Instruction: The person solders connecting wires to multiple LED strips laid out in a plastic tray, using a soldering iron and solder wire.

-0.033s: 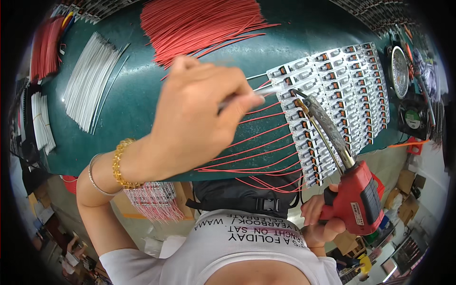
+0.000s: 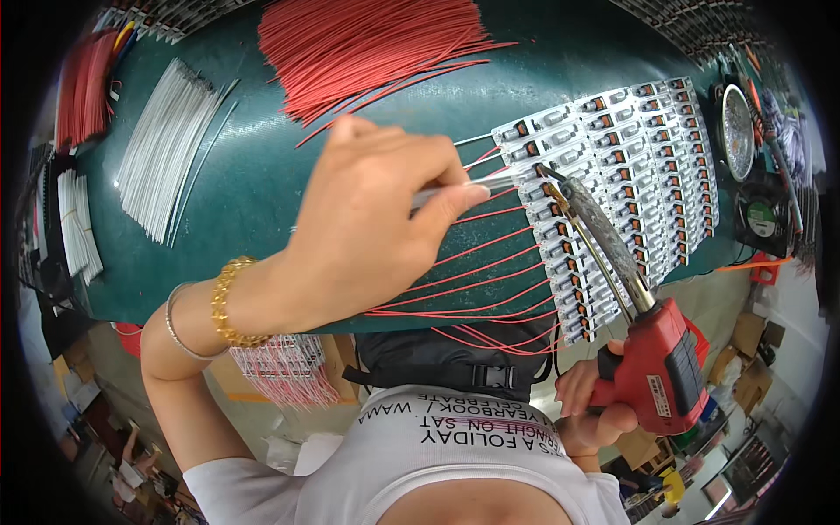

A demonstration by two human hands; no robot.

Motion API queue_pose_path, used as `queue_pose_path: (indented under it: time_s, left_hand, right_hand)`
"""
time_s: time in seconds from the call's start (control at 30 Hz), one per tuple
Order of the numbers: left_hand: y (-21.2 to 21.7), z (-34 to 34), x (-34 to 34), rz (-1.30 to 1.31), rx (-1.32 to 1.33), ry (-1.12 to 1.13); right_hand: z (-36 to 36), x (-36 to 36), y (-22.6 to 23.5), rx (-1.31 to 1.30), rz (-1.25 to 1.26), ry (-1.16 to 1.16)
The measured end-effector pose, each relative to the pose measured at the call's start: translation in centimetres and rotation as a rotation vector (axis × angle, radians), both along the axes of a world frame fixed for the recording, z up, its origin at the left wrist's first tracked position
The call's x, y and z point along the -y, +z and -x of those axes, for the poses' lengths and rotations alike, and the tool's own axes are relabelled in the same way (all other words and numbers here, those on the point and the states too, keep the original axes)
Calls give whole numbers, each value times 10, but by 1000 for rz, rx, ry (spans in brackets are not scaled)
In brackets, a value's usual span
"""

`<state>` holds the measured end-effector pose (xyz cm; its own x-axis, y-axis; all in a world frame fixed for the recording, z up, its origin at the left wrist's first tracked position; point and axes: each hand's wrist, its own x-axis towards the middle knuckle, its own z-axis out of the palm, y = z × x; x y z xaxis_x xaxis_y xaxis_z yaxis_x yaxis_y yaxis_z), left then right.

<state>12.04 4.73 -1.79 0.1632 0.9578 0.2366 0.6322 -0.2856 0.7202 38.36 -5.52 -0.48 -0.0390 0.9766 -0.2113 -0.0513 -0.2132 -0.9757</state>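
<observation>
My left hand [image 2: 381,206] pinches a white wire [image 2: 500,182] between thumb and index finger. The wire reaches right to the left edge of a panel of small circuit boards [image 2: 604,166] laid in rows, each with orange-black and silver parts. Closed round the grip of a red soldering gun [image 2: 661,376], my right hand [image 2: 591,402] is at the lower right. The gun's tip [image 2: 544,170] meets the panel where the wire's end lies; whether they touch is too small to tell. Red wires [image 2: 490,261] run leftward from the lower boards.
A big pile of red wires [image 2: 367,52] lies at the back of the green table [image 2: 254,201], white wires [image 2: 168,153] on its left. At the right are a round metal dish [image 2: 736,131] and a solder spool [image 2: 759,217]. A wired panel [image 2: 284,367] hangs below the front edge.
My left hand has shifted slightly down and toward me, and the white wire shows more clearly. The soldering gun and the panel stay in place.
</observation>
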Motion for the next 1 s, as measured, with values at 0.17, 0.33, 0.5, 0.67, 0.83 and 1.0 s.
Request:
queue_pose_path:
  time_s: [0.17,0.33,0.5,0.67,0.83,1.0]
  left_hand:
    - [-4,-5,1,57,-55,1]
    - [-5,-5,0,48,-33,18]
    - [-6,-5,0,27,-53,7]
    - [-6,-4,0,22,-64,5]
    - [-6,-5,0,13,-78,5]
    - [-1,-1,-5,-294,-61,13]
  right_hand:
    - [-2,5,3,69,54,-9]
    - [0,3,5,80,96,-33]
    - [-2,3,3,235,70,72]
    - [5,8,2,127,14,-90]
    - [8,6,5,119,17,-89]
    - [-4,11,0,79,11,-74]
